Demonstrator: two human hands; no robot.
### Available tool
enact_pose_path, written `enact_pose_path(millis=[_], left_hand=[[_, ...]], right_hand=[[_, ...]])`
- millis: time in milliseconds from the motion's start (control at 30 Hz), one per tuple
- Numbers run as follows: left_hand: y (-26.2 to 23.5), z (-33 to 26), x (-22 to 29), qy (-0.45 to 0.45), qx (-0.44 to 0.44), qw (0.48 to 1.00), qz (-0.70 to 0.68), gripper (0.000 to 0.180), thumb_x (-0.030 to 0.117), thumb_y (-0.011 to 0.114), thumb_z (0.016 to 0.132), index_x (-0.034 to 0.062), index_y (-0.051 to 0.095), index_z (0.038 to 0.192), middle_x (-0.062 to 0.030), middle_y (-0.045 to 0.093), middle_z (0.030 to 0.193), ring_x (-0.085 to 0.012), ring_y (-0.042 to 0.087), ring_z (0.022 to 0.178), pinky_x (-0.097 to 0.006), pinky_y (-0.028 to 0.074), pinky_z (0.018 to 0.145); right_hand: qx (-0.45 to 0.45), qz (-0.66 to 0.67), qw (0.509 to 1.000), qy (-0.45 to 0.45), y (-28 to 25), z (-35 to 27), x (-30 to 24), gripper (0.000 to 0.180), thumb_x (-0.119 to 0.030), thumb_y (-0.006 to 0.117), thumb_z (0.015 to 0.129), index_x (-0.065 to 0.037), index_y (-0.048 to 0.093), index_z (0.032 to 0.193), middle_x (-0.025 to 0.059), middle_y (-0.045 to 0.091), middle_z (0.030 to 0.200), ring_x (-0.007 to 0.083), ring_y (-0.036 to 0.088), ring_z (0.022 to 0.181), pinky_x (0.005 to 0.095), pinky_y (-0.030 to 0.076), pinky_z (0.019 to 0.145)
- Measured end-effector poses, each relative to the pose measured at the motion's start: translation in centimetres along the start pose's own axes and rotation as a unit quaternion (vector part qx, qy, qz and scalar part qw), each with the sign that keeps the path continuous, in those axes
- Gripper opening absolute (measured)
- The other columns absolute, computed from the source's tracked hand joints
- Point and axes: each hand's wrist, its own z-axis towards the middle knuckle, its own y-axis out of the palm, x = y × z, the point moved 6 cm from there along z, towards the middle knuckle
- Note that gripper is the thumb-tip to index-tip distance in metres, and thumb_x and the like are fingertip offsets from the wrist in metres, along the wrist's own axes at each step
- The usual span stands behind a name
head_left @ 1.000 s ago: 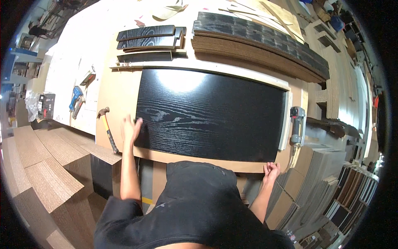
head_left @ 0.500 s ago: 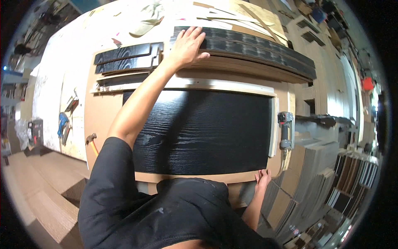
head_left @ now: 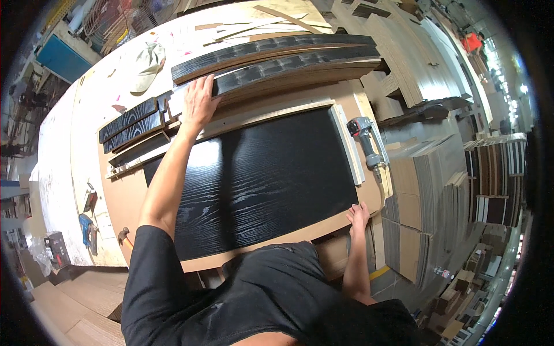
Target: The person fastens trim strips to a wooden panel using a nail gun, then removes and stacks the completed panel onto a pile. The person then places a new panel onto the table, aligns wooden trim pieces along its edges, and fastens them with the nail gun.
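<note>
Strip handling, seemingly: our left hand [head_left: 200, 105] at left end of black strips [head_left: 294, 64], upper middle; right hand [head_left: 359, 218] at black panel [head_left: 271, 179] corner, mid-frame. We can't tell if either grip pinches. Any lift calls for firm hold.

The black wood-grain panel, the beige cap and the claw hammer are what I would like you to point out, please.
Black wood-grain panel [head_left: 271, 176], head view: middle of its glossy top face.
Beige cap [head_left: 149, 66], head view: middle of its fabric.
Claw hammer [head_left: 123, 235], head view: its metal head.
</note>
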Motion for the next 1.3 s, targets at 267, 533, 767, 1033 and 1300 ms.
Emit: enact_pose_path(millis=[267, 533, 767, 1033, 1300], left_hand=[[-4.5, -8.3, 0.2, 0.02, 0.046, 0.998, -0.029, 0.069, 0.019, 0.084, 0.071, 0.005, 0.055, 0.132, -0.0146, 0.058, 0.123, -0.0346, 0.054, 0.117, -0.046, 0.041, 0.102], [-5.5, -26.5, -2.3, -0.078, -0.099, 0.991, -0.044, 0.076, 0.001, 0.085, 0.06, 0.0038, 0.056, 0.13, -0.0167, 0.059, 0.124, -0.0366, 0.055, 0.117, -0.046, 0.045, 0.102], [-5.0, -33.6, -6.3, -0.116, -0.117, 0.985, -0.051, 0.075, 0.001, 0.083, 0.061, 0.0051, 0.054, 0.13, -0.0163, 0.056, 0.127, -0.0357, 0.051, 0.123, -0.046, 0.04, 0.108], [-4.5, -30.8, -10.2, -0.133, -0.115, 0.984, 0.0, 0.066, 0.024, 0.085, 0.071, 0.0059, 0.058, 0.129, -0.0173, 0.055, 0.13, -0.0364, 0.049, 0.125, -0.047, 0.037, 0.107], [3.9, -21.4, 3.1, -0.016, -0.196, 0.978, -0.063, 0.064, 0.04, 0.076, 0.084, 0.0138, 0.056, 0.138, -0.0182, 0.046, 0.144, -0.0362, 0.042, 0.135, -0.057, 0.031, 0.112]], right_hand=[[-0.012, 0.029, 0.999, -0.013, -0.3, 0.3, 1.4, 0.066, -0.012, 0.064, 0.092, -0.002, 0.036, 0.151, 0.013, 0.057, 0.13, 0.0241, 0.06, 0.112, 0.0418, 0.051, 0.089], [0.004, -0.015, 1.0, -0.016, 0.4, 0.5, 0.6, 0.061, -0.015, 0.065, 0.089, -0.004, 0.043, 0.145, 0.0007, 0.06, 0.106, 0.0138, 0.06, 0.095, 0.0403, 0.051, 0.083], [0.008, -0.04, 0.999, -0.011, 1.0, 1.0, 0.5, 0.052, -0.017, 0.068, 0.087, -0.006, 0.052, 0.136, 0.0007, 0.059, 0.105, 0.014, 0.059, 0.094, 0.0417, 0.052, 0.08], [-0.008, -0.028, 1.0, -0.012, 1.0, 0.1, 0.0, 0.064, -0.02, 0.069, 0.086, -0.004, 0.045, 0.143, 0.0036, 0.057, 0.11, 0.0164, 0.057, 0.1, 0.0437, 0.049, 0.089], [-0.029, -0.022, 0.999, -0.026, 0.6, 0.0, 0.5, 0.079, -0.02, 0.072, 0.085, -0.005, 0.033, 0.151, 0.0056, 0.053, 0.123, 0.0195, 0.054, 0.113, 0.0435, 0.048, 0.094]])
